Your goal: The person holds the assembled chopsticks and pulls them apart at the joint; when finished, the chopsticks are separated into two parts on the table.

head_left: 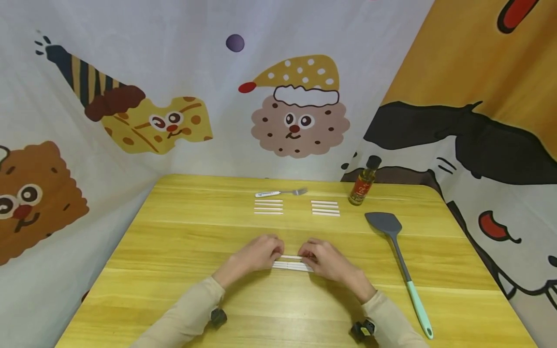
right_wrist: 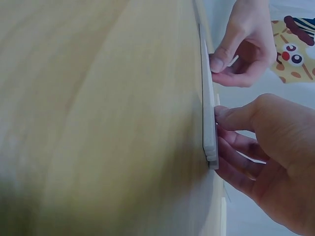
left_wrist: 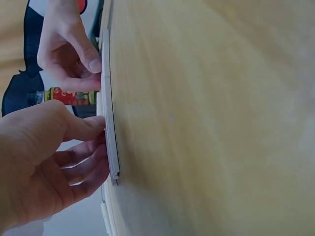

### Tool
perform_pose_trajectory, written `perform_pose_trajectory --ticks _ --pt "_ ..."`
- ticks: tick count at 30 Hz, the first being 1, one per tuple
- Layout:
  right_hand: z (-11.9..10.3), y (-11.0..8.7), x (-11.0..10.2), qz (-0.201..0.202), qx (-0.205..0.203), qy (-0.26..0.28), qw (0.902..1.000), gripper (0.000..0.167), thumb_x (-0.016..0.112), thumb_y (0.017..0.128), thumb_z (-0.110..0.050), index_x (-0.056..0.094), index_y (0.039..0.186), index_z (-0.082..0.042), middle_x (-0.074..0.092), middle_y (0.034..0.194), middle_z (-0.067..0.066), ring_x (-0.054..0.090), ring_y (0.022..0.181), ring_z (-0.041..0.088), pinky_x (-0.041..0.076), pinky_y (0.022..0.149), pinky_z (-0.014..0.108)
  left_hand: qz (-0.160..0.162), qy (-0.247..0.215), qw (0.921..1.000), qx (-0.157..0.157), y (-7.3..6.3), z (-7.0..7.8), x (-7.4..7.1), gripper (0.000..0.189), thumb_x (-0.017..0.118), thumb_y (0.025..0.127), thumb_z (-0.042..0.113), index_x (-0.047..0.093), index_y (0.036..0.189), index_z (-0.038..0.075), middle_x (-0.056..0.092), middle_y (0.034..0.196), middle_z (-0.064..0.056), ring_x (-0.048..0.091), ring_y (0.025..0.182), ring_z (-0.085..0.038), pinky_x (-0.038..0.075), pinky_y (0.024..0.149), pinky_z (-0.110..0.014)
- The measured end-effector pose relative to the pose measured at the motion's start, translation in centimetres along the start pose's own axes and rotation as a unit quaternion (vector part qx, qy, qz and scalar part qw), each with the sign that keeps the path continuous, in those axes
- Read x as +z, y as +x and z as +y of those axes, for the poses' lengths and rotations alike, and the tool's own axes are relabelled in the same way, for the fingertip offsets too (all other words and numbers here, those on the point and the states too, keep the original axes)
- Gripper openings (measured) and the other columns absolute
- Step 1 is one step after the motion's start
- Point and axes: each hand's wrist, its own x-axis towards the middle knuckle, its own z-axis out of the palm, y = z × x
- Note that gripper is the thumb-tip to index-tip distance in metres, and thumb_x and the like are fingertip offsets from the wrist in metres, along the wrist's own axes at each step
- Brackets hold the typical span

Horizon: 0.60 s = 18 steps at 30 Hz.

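Near the middle of the table, my left hand (head_left: 263, 252) and right hand (head_left: 326, 259) face each other. Between thumb and fingers they pinch the two ends of one thin white stick (head_left: 290, 257). Just on the near side of it, several more white sticks (head_left: 290, 266) lie side by side in a tight row on the wood. In the left wrist view, the left fingertips (left_wrist: 98, 123) are right at the row's edge. The right wrist view has the right thumb (right_wrist: 229, 118) close against the sticks too. Fingers partly hide the held stick's ends.
Toward the back, two groups of white sticks, a left one (head_left: 268, 208) and a right one (head_left: 325, 206), lie in spaced rows. Behind them is a fork (head_left: 269, 194). An oil bottle (head_left: 363, 185) stands at the back right. A grey spatula (head_left: 402, 258) with a mint handle lies at right.
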Motion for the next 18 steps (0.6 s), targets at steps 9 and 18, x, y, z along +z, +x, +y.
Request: perform_pose_trajectory --ticks 9,18 --pt "0.29 0.29 0.32 0.014 -0.005 -0.047 0.9988 0.013 0.074 0.088 0.001 0.074 0.096 -0.008 0.069 0.094 0.002 0.067 0.085 0.013 0.059 0.073 0.025 0.006 -0.002 0.9998 -0.016 0.27 -0.03 0.25 0.010 0.067 0.092 -0.001 0.070 0.091 0.009 0.065 0.087 0.000 0.057 0.077 -0.009 0.051 0.067 -0.017" --pt "0.50 0.33 -0.11 0.033 -0.010 -0.093 0.9951 0.010 0.074 0.088 0.000 0.074 0.096 -0.006 0.067 0.096 0.004 0.064 0.090 0.018 0.059 0.079 0.032 0.007 0.003 0.9997 -0.024 0.17 -0.43 0.01 0.007 0.069 0.091 0.001 0.070 0.093 0.007 0.066 0.088 -0.001 0.061 0.079 -0.010 0.054 0.070 -0.017"
